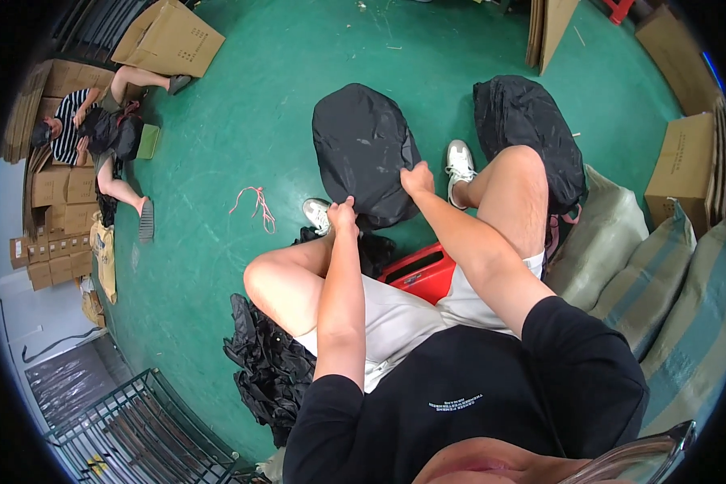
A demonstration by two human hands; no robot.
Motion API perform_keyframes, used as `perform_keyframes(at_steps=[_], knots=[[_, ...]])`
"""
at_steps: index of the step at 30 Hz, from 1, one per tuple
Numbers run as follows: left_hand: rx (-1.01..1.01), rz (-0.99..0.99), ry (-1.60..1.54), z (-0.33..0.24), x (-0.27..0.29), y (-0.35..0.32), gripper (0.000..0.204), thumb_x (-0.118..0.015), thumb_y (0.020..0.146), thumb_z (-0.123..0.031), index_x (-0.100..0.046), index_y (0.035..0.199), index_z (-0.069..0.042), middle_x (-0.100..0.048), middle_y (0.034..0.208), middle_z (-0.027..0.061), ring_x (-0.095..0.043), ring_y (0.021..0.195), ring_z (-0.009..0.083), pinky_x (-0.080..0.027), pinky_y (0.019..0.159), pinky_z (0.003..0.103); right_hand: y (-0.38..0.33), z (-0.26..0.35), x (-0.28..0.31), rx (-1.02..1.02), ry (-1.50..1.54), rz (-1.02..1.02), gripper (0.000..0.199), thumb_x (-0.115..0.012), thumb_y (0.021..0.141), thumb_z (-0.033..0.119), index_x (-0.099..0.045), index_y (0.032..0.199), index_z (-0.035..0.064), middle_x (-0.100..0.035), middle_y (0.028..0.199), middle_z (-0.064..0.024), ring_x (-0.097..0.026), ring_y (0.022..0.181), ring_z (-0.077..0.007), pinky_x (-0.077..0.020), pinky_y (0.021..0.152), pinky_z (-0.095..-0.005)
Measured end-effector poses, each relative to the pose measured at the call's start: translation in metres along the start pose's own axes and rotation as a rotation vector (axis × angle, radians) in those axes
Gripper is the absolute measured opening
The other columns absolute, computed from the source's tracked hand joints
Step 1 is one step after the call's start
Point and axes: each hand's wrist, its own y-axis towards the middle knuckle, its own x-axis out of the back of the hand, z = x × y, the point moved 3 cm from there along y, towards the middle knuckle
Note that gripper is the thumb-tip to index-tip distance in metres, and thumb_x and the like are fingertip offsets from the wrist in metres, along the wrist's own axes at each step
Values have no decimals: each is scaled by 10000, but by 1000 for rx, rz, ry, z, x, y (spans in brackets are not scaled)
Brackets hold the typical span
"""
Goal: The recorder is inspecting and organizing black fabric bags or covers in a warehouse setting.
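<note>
In front of my knees, a rounded black fabric cover (361,149), bulging as if pulled over something, rests on the green floor. My left hand (343,216) is closed on its near left edge. Gripping the near right side is my right hand (417,181), fingers curled into the fabric. What lies inside the cover is hidden. Beyond my right knee there is a second black bundle (528,133), which looks layered along its left side. Crumpled black fabric (270,363) is heaped by my left thigh.
A red plastic stool (419,270) is beneath me. Pink string (256,208) lies on the floor to the left. Woven sacks (645,282) and a cardboard box (679,165) stand at right. Far left, another person (73,121) sits with a black bag by stacked cartons (64,189).
</note>
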Motion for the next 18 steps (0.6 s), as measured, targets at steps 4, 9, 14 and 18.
perform_keyframes(at_steps=[4,9,14,18], knots=[[-150,-234,274,14,51,40,535,-695,843,-21,-430,1307,17,-584,1167,145,-599,951,260,-503,736,381,-31,40,4,212,-12,-155,489,-652,821,321,-507,1182,23,-599,1204,-206,-598,1105,-372,-491,925,-460],[-36,-241,211,31,34,35,544,-710,837,-41,-456,1295,105,-524,1332,205,-517,1170,249,-416,975,351,22,16,5,145,-85,15,397,-610,837,288,-587,1134,26,-616,1188,-214,-598,1113,-376,-494,932,-460],[-108,-539,76,-22,88,49,194,-604,845,24,-573,1036,33,-599,971,81,-558,878,190,-464,801,310,2,25,-30,-78,100,235,407,-563,840,251,-604,1132,-30,-606,1203,-238,-585,1142,-370,-481,959,-450],[-524,249,-13,-100,-37,-160,141,-622,909,-73,-597,1029,-3,-650,956,79,-610,854,148,-466,809,275,10,0,14,-16,-37,-62,557,-609,788,261,-474,1255,-11,-515,1267,-269,-521,1186,-420,-447,998,-447]])
